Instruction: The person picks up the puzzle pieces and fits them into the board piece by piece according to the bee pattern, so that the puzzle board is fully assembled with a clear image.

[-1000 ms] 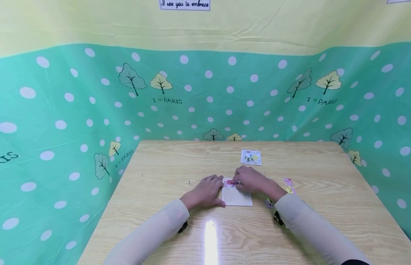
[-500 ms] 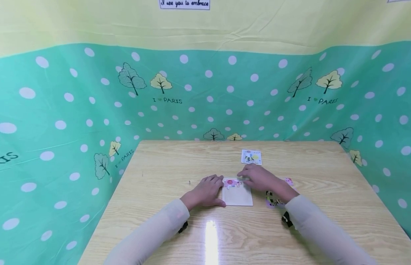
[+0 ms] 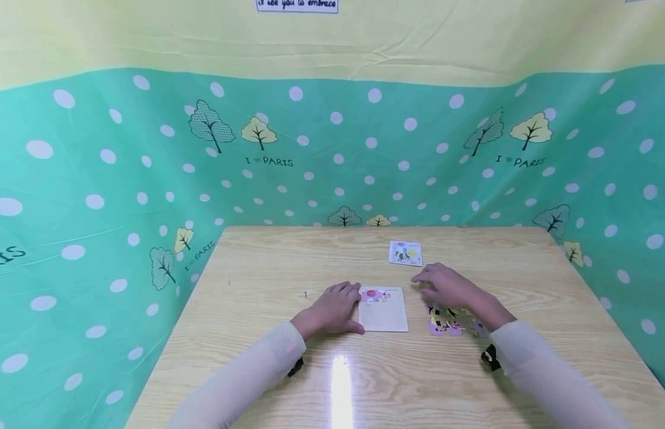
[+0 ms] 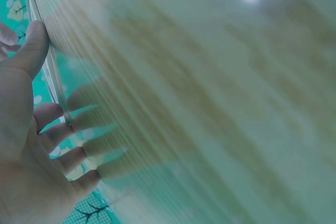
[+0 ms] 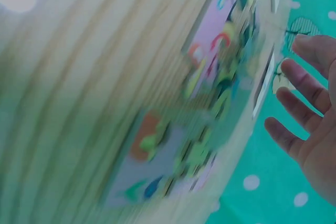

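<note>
A square white puzzle tray [image 3: 385, 317] lies on the table in front of me in the head view. Joined pink jigsaw pieces [image 3: 372, 294] with a red spot sit in its upper left. My left hand [image 3: 333, 310] rests along the tray's left side, fingers near the far corner and thumb by the near one; in the left wrist view the thumb [image 4: 34, 45] meets the tray edge. My right hand [image 3: 447, 287] hovers with loosely spread fingers, holding nothing, right of the tray. Loose jigsaw pieces [image 3: 444, 325] lie below it, partly hidden by the hand; the right wrist view shows them blurred.
A picture card [image 3: 405, 253] with a bee lies on the wooden table [image 3: 268, 262] beyond the tray. Black straps [image 3: 490, 357] show at the wrists. A green dotted cloth [image 3: 332, 161] hangs behind and along the sides of the table.
My right hand has lifted off the pink pieces in the tray and moved right, over the loose pieces. The left hand has stayed at the tray's left side.
</note>
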A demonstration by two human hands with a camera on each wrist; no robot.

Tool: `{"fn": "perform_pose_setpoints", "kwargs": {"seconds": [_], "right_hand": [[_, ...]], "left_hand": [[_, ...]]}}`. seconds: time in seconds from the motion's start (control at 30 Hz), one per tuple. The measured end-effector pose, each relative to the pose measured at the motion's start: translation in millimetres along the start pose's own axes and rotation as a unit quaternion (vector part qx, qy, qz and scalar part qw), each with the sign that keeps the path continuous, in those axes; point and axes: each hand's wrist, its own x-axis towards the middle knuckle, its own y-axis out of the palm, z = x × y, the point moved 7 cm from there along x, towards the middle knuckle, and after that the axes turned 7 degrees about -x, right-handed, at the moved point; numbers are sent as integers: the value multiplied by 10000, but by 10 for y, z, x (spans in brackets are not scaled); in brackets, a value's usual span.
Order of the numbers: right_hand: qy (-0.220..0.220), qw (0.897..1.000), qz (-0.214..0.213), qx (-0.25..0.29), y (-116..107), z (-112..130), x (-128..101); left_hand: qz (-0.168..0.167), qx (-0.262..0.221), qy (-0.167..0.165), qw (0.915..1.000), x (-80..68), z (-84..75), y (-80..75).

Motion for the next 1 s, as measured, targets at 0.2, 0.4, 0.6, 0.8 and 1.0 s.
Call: {"fn": "perform_pose_setpoints", "kwargs": {"seconds": [0.2, 0.4, 0.6, 0.8, 1.0], "right_hand": [[154, 9999, 21, -4, 8, -160, -92], [277, 9996, 43, -24, -22, -293, -175], [416, 9991, 21, 89, -74, -413, -267], [554, 9984, 86, 121, -121, -575, -381], [578, 9982, 33, 169, -137, -727, -480]], "left_hand": [[-4, 7, -3, 10000, -7, 3, 4], [-17, 5, 34, 10000, -6, 2, 6], [-3, -2, 43, 10000, -11, -11, -13], [-15, -37, 45, 10000, -13, -19, -23], [-32, -33, 47, 10000, -8, -15, -25]]}}
